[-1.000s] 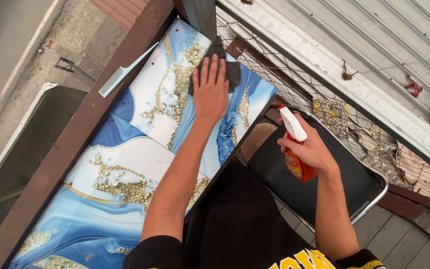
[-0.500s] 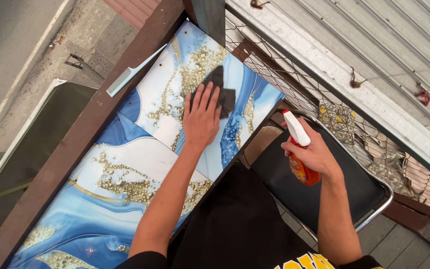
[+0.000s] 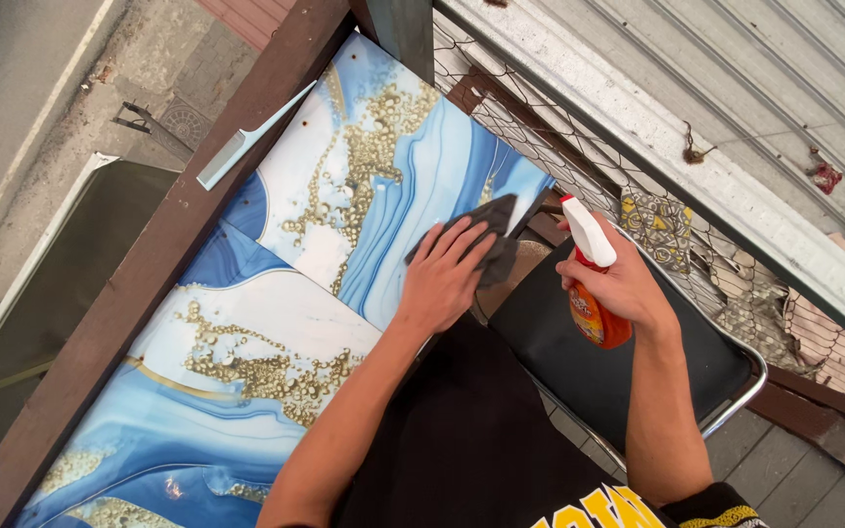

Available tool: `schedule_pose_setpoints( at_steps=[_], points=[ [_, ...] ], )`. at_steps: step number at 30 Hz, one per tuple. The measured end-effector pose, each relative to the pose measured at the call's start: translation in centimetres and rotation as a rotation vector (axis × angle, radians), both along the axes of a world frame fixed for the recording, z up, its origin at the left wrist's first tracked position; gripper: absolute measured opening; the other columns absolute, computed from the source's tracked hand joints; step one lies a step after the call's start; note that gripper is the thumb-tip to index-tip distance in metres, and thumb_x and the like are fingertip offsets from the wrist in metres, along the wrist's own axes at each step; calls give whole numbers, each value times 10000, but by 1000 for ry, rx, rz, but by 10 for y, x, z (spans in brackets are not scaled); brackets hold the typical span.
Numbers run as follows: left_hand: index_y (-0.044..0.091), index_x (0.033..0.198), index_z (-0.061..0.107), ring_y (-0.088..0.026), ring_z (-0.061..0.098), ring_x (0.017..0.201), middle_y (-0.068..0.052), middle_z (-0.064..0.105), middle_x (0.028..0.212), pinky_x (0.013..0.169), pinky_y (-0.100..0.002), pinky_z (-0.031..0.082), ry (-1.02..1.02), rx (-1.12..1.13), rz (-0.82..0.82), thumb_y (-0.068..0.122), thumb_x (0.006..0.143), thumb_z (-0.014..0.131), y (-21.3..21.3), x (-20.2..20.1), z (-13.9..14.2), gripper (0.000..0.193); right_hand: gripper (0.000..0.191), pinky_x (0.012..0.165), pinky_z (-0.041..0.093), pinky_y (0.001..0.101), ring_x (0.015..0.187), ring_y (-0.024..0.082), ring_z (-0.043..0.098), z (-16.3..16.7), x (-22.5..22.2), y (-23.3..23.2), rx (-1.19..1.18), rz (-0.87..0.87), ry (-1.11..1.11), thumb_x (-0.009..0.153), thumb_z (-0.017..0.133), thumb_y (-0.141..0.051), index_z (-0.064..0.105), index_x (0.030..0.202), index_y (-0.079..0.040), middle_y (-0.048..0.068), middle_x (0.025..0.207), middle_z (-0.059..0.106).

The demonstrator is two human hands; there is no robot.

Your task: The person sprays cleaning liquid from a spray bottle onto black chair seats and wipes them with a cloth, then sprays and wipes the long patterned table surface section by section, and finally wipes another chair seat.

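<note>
The dark grey crumpled cloth point(image 3: 494, 238) lies at the right edge of the glossy blue, white and gold marbled tabletop point(image 3: 276, 293), partly hanging over that edge; your left hand point(image 3: 445, 276) presses flat on it, fingers spread, palm down; your right hand point(image 3: 621, 284) is closed around an orange plastic spray bottle with a white trigger head point(image 3: 591, 279), held upright just right of the cloth, over the black padded seat of a metal-framed chair point(image 3: 628, 376); a dark brown wooden frame point(image 3: 163, 249) borders the tabletop on the left, and a pale blue plastic comb point(image 3: 246, 140) rests across it at the far end; wire mesh fencing point(image 3: 540, 127) runs beyond the far right side.
</note>
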State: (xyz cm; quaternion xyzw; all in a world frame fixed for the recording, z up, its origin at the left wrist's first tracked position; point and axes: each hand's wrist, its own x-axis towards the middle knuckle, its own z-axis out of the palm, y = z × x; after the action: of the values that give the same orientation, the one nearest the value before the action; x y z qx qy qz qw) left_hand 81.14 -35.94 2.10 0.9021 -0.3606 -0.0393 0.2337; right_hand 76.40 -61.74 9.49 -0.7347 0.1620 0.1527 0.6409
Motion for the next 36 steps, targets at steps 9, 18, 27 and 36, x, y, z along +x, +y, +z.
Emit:
schedule_pose_setpoints(
  at_steps=[9, 18, 27, 36],
  points=[
    [109, 1611, 426, -290, 290, 1573, -82, 370, 1684, 1301, -524, 146, -204, 242, 433, 288, 1102, 517, 56, 36, -6, 547, 443, 663, 527, 334, 670, 144, 643, -12, -25, -4, 31, -48, 84, 849, 694, 7, 572, 1261, -106, 35, 721, 607],
    [123, 1578, 420, -281, 256, 1559, -80, 349, 1664, 1285, -548, 137, -131, 107, 131, 321, 1059, 512, -62, 50, -13, 562, 431, 666, 520, 316, 685, 136, 648, -18, -9, 3, 33, -15, -2, 867, 700, 2, 572, 1267, -95, 28, 734, 616],
    [218, 1522, 497, -224, 307, 1540, 0, 404, 1630, 1284, -521, 174, 24, 102, 28, 281, 990, 608, 24, -32, 21, 548, 430, 677, 522, 320, 671, 139, 639, -11, 0, 5, -14, 26, 62, 863, 705, -11, 586, 1267, -96, 32, 719, 589],
    [214, 1511, 520, -238, 313, 1542, -14, 413, 1628, 1277, -547, 169, -70, 130, 2, 245, 953, 659, -16, -5, 4, 576, 461, 672, 530, 323, 685, 140, 652, -17, -1, 2, -5, 19, 42, 859, 705, -4, 583, 1295, -94, 37, 740, 607]
  ],
)
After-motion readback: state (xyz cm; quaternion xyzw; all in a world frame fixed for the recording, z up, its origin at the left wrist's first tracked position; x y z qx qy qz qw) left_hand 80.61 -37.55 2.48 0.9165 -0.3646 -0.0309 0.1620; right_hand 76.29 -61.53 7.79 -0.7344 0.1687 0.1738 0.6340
